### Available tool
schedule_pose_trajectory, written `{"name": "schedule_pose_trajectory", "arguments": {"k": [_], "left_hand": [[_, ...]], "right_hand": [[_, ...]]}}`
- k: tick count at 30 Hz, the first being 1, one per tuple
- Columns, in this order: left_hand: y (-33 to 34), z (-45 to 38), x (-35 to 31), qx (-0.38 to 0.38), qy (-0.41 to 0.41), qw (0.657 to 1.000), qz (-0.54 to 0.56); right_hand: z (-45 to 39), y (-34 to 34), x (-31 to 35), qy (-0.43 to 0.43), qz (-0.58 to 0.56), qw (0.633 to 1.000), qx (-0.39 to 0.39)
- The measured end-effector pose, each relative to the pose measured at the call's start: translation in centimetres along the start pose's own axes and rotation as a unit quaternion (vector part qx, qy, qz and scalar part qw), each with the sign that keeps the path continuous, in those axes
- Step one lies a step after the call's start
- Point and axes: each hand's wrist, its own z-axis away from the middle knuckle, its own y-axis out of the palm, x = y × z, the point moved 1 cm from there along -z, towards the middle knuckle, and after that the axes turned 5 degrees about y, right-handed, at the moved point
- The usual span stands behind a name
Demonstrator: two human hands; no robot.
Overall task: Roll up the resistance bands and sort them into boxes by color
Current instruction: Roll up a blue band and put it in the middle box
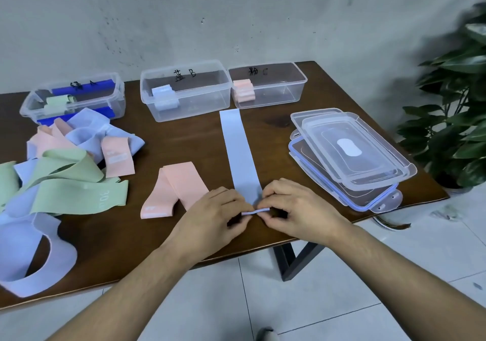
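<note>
Both forearms reach in over the near edge of the brown table (184,135), and the two hands meet at the near end of a light blue band (238,151) that lies flat and straight, running away from the person toward the boxes. The left hand (210,214) and the right hand (294,206) each pinch that near end with curled fingers and thumb, and the end is folded over into a narrow first turn between them. Beyond the far end of this band stand three clear boxes in a row. The middle box (186,91), just left of the band's far end, holds a rolled light blue band (163,92) at its left side. The right box (268,85) holds a rolled pink band (243,87), also at its left side. The left box (73,99), farthest from the band, holds a rolled green band (57,101). To the right of the band lies a stack of clear lids (352,156). To its left lies a folded pink band (173,188), and farther left a loose heap of bands (60,175) in green, pink and light blue.
</note>
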Motion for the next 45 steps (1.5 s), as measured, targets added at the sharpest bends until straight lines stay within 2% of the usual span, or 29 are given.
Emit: {"name": "schedule_pose_trajectory", "arguments": {"k": [3,8,13,22,31,39,45], "left_hand": [[-0.3,-0.1,0.0,0.008,-0.018,0.999,0.032],[-0.7,-0.5,0.0,0.015,-0.105,0.989,0.107],[-0.6,-0.6,0.0,-0.013,-0.184,0.973,0.141],[-0.5,-0.6,0.0,0.005,-0.147,0.984,0.099],[-0.2,-0.4,-0.1,0.013,-0.088,0.996,-0.004],[-0.1,-0.2,-0.2,0.002,-0.06,0.998,-0.01],[-0.2,-0.2,0.0,0.031,-0.094,0.995,0.018]], "right_hand": [[0.0,-0.1,-0.1,0.004,-0.02,1.0,0.015],[0.0,-0.4,0.0,0.072,-0.093,0.992,0.043],[-0.5,-1.0,-0.1,0.148,-0.126,0.979,0.067],[-0.4,-1.0,0.2,0.144,-0.098,0.982,0.068],[-0.4,-0.8,0.1,0.135,-0.072,0.987,0.054],[-0.3,-0.8,0.1,0.169,-0.132,0.976,0.046],[-0.3,-0.4,0.4,0.212,-0.147,0.965,0.04]]}}
